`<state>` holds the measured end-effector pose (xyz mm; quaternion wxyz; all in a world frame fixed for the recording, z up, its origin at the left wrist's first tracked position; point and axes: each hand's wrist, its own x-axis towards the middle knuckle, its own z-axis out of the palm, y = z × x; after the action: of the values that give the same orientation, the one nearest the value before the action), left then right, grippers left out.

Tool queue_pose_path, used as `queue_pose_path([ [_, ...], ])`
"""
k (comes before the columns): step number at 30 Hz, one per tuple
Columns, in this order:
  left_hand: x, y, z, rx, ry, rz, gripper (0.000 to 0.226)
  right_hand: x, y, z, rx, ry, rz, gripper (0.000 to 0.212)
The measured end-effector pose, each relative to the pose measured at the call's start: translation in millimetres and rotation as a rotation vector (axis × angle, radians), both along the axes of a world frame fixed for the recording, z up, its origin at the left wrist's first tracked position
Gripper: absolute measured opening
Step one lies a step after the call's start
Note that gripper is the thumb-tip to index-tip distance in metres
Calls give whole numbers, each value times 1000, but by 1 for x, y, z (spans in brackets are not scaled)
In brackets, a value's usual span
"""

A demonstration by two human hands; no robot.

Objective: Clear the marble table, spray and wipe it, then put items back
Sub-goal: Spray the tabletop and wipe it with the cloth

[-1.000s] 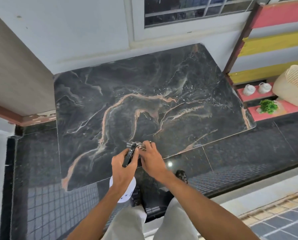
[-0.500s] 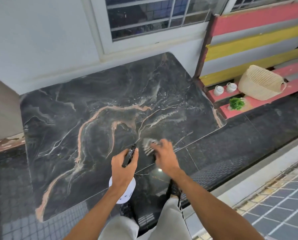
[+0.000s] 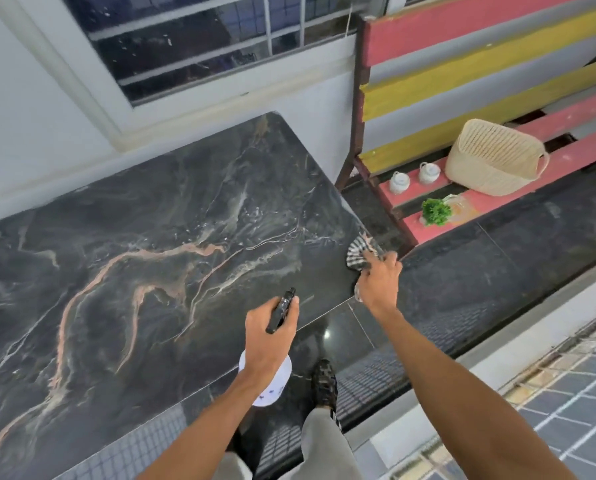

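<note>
Gripping checked cloth [image 3: 359, 252] in right hand [image 3: 379, 282], fingers curled tight round it, pressing it on the near right corner of table [image 3: 151, 254], right at the edge. Holding bottle [image 3: 270, 384] in left hand [image 3: 267, 337], fingers wrapped round the black trigger head, white body hanging under the wrist just off the table's near edge, well apart from cloth. Past that corner, on pink and yellow bench [image 3: 497, 64]: basket [image 3: 494, 157], two white cups [image 3: 399, 182], green plant [image 3: 436, 211], none touching table.
</note>
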<state>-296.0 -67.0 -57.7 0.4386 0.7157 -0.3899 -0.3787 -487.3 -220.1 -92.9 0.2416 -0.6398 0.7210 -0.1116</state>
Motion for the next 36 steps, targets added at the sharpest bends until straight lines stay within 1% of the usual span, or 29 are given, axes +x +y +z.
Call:
queue_pose_path([
  [1, -5, -7, 2, -2, -2, -1, 56, 3, 0, 1, -8, 12, 41, 49],
  [2, -15, -18, 3, -9, -5, -6, 56, 3, 2, 1, -21, 29, 136, 50],
  [4, -28, -32, 4, -13, -21, -1, 57, -3, 11, -6, -67, 0, 293, 49],
  [5, -32, -40, 5, -11, -23, 13, 57, -9, 6, -9, -78, -35, 294, 49],
  [6, -33, -44, 7, -12, -15, 32, 56, -12, -2, -11, -66, -59, 219, 48],
  [8, -32, -52, 8, 5, 10, 64, 55, -10, -23, -12, -43, -87, 0, 47],
  [9, -31, -57, 9, 19, 17, 84, 54, -3, -32, -9, -39, -80, -16, 47],
  [10, -29, -59, 11, 23, 25, 102, 54, 9, -34, -6, -46, -60, 56, 48],
  [13, -16, -63, 15, 18, 20, 163, 55, 41, -29, -9, -112, -39, 510, 46],
  [14, -11, -65, 16, 27, 4, 186, 55, 43, -37, -10, -116, -47, 554, 46],
  [15, 0, -64, 16, 36, -11, 230, 55, 53, -48, -12, -107, -59, 517, 47],
  [17, 19, -62, 14, 57, -22, 298, 55, 68, -74, -12, -68, -51, 313, 47],
  [18, 27, -60, 13, 73, -28, 323, 56, 78, -83, -10, -43, -34, 250, 46],
  [19, 38, -57, 12, 89, -36, 353, 57, 94, -87, -9, -29, -30, 264, 46],
  [22, 60, -45, 7, 140, -44, 416, 58, 125, -83, -15, -68, -86, 412, 47],
  [23, 70, -39, 5, 144, -46, 448, 57, 136, -83, -16, -68, -114, 394, 47],
  [26, 96, -23, 2, 133, -72, 543, 57, 170, -87, -16, -35, -135, 208, 47],
  [27, 107, -16, 0, 136, -67, 574, 58, 189, -80, -14, -33, -132, 259, 47],
  [30, 131, 0, -1, 155, -36, 614, 61, 235, -49, -17, -73, -132, 646, 46],
  [31, 141, 6, -1, 148, -29, 625, 61, 249, -46, -17, -85, -133, 711, 46],
  [32, 152, 12, -1, 137, -35, 640, 60, 265, -48, -17, -75, -132, 681, 47],
  [34, 178, 24, 1, 127, -41, 667, 60, 295, -51, -15, -23, -122, 444, 46],
  [35, 192, 29, 2, 125, -31, 675, 60, 312, -47, -11, -20, -99, 385, 46],
  [36, 203, 34, 2, 123, -13, 675, 61, 327, -35, -8, -33, -65, 421, 47],
])
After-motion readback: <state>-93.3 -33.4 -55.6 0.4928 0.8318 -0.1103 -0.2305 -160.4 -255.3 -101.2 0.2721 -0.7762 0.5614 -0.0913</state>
